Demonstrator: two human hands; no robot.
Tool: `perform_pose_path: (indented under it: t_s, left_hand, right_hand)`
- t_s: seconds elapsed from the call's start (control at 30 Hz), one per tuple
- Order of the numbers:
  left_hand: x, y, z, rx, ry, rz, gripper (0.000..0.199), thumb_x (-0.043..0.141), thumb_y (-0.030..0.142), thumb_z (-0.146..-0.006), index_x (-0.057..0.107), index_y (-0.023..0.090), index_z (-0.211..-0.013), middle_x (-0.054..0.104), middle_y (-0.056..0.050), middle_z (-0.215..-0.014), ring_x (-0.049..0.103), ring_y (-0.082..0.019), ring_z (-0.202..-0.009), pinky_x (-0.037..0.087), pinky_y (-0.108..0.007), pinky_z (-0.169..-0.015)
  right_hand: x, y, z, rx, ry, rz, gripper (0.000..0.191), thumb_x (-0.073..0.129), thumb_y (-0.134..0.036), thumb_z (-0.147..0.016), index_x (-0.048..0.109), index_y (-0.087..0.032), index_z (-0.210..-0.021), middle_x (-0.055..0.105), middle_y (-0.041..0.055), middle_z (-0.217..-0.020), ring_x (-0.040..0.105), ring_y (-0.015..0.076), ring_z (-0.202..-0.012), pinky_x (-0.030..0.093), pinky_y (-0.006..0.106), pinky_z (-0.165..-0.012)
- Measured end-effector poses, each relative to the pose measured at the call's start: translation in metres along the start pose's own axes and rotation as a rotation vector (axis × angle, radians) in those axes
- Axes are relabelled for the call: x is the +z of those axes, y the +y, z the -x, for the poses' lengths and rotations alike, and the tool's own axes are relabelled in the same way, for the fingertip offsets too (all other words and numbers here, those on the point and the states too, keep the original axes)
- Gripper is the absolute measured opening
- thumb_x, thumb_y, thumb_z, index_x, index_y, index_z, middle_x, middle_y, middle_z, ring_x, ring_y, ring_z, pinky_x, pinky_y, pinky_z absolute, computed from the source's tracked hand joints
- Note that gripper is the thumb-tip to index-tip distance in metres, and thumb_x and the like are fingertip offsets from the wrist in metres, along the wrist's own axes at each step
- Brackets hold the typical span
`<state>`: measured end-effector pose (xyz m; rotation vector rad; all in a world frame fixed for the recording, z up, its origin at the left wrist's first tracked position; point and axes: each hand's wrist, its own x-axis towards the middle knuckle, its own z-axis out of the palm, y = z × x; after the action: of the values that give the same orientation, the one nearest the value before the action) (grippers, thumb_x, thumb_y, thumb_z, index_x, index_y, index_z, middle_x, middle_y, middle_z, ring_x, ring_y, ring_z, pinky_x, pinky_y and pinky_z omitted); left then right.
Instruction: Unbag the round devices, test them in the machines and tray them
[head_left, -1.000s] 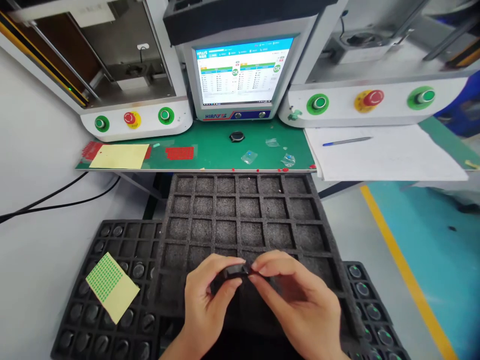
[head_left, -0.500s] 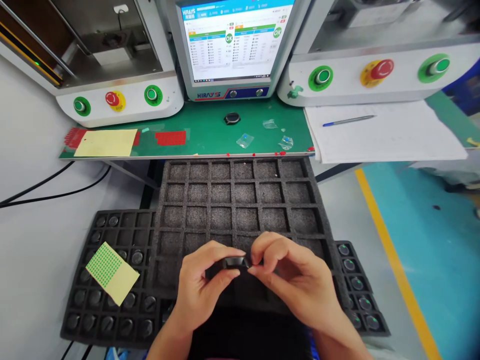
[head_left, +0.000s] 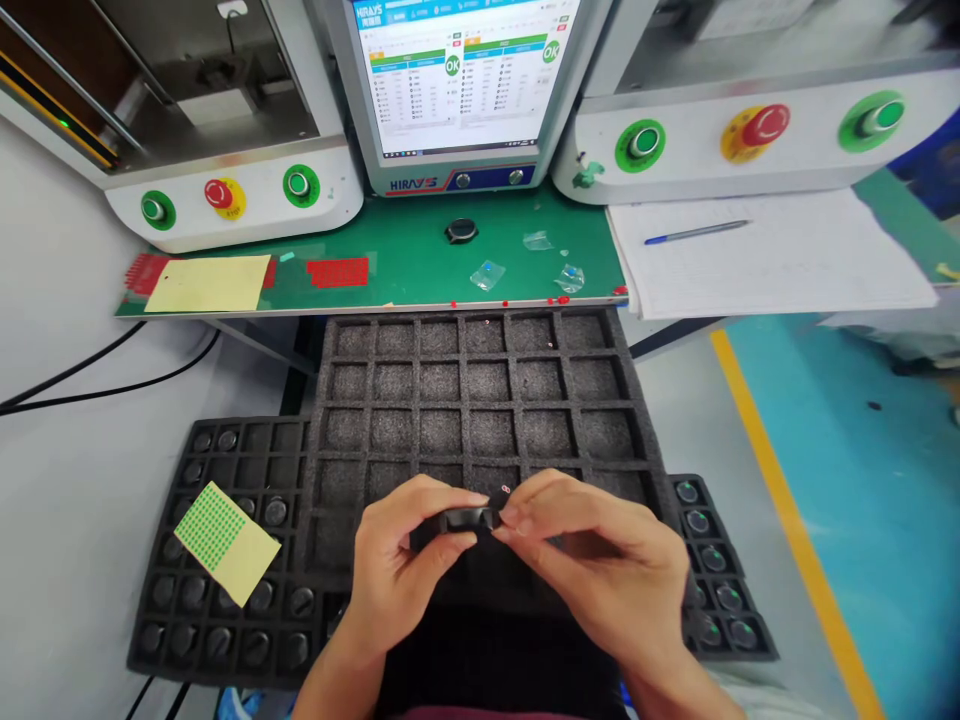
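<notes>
A dark watch case (head_left: 466,519), held edge-on above the foam tray, is gripped between the thumb and fingers of my left hand (head_left: 405,555). At its right end, the thumb and fingertips of my right hand (head_left: 592,550) are pinched together, touching the edge. Anything small between those right fingertips is too hidden to make out. Beneath both hands lies the large black foam tray (head_left: 466,402) with square pockets. Another dark watch case (head_left: 461,231) rests on the green bench (head_left: 405,235).
Left, a tray of round dark parts (head_left: 217,642) carries a yellow sheet of green dots (head_left: 225,545). Right, another tray (head_left: 712,555) holds green-marked parts. Behind are a monitor (head_left: 457,90), clear film scraps (head_left: 487,275), paper (head_left: 772,265), a pen (head_left: 697,232) and machine buttons (head_left: 645,142).
My right fingers have straightened somewhat and closed in against the watch case's right end. My left hand keeps its grip. The view has shifted slightly.
</notes>
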<state>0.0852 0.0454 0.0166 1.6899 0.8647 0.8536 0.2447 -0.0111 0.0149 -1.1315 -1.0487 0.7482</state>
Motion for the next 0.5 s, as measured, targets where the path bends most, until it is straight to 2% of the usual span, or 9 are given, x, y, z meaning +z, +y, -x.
perform_pose_path:
  t_s: [0.17, 0.3, 0.4, 0.5]
  left_hand:
    - [0.000, 0.001, -0.002, -0.082, -0.021, 0.038, 0.019, 0.068, 0.037, -0.087, 0.077, 0.021, -0.090, 0.072, -0.004, -0.072, 0.062, -0.015, -0.060, 0.048, -0.023, -0.055]
    - [0.003, 0.000, 0.000, -0.075, -0.012, 0.053, 0.016, 0.068, 0.036, -0.087, 0.077, 0.023, -0.092, 0.074, -0.003, -0.076, 0.064, -0.014, -0.063, 0.048, -0.022, -0.056]
    - [0.006, -0.001, 0.002, -0.044, 0.042, 0.000, 0.012, 0.067, 0.029, -0.088, 0.076, 0.024, -0.095, 0.074, -0.003, -0.078, 0.064, -0.014, -0.063, 0.049, -0.022, -0.057]
    - [0.010, -0.003, 0.003, 0.020, 0.102, -0.043, 0.014, 0.067, 0.021, -0.087, 0.074, 0.024, -0.099, 0.074, -0.001, -0.081, 0.066, -0.013, -0.067, 0.051, -0.020, -0.060]
  right_hand:
    - [-0.014, -0.002, -0.009, 0.009, -0.204, 0.042, 0.020, 0.070, -0.003, -0.080, 0.071, -0.023, -0.081, 0.072, 0.0001, -0.072, 0.067, 0.0146, -0.066, 0.056, 0.028, -0.061]
    - [-0.018, -0.002, -0.008, -0.016, -0.326, 0.105, 0.022, 0.060, -0.002, -0.087, 0.064, -0.024, -0.088, 0.065, 0.0010, -0.080, 0.063, 0.0142, -0.073, 0.053, 0.028, -0.063]
    - [-0.013, 0.001, -0.002, -0.062, -0.288, 0.161, 0.026, 0.053, 0.002, -0.087, 0.059, -0.023, -0.087, 0.059, 0.0014, -0.082, 0.059, 0.0135, -0.073, 0.051, 0.026, -0.062]
    - [-0.003, 0.007, 0.006, -0.114, -0.133, 0.163, 0.029, 0.055, 0.004, -0.084, 0.059, -0.024, -0.090, 0.060, 0.0007, -0.082, 0.061, 0.0137, -0.076, 0.053, 0.027, -0.067]
